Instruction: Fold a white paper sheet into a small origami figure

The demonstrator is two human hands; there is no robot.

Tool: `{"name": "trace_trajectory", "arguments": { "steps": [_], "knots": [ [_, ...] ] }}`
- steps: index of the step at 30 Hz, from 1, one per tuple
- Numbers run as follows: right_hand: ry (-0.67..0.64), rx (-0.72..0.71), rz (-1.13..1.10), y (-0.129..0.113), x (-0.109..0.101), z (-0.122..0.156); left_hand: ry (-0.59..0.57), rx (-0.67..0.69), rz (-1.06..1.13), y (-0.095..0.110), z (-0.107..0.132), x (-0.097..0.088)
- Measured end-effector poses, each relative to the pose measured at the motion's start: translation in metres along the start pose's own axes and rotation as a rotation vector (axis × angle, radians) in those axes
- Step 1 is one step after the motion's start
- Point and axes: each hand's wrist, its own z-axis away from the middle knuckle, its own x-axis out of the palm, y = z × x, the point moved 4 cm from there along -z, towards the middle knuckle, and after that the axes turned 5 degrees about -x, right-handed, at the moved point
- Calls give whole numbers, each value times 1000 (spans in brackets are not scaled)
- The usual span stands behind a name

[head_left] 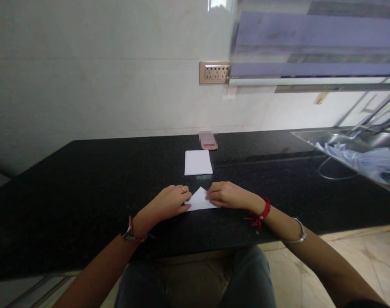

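A white sheet of paper (pixel 199 199), folded into a triangle with its peak pointing away from me, lies on the black countertop. My left hand (pixel 174 200) is closed at its left corner, thumb along the near edge and fingers above. At the right corner, my right hand (pixel 225 194) has its fingers bent onto the paper, covering that end. Just beyond the triangle sits a square stack of white paper (pixel 198 162), touched by neither hand.
A small pinkish packet (pixel 208 140), blurred out, lies behind the stack near the wall. On the right is a metal sink (pixel 313 137) with a crumpled plastic bag (pixel 368 160) on it. A socket panel (pixel 214 72) is on the wall. The countertop (pixel 86 184) ends close to my knees.
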Motion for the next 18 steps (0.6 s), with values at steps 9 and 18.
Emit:
{"name": "trace_trajectory", "arguments": {
  "steps": [9, 18],
  "knots": [
    [3, 18, 51, -2, -1, -1, 21, -15, -75, 5, -6, 7],
    [6, 30, 118, -1, 1, -3, 106, 47, -139, 7, -6, 8]
  ]
}}
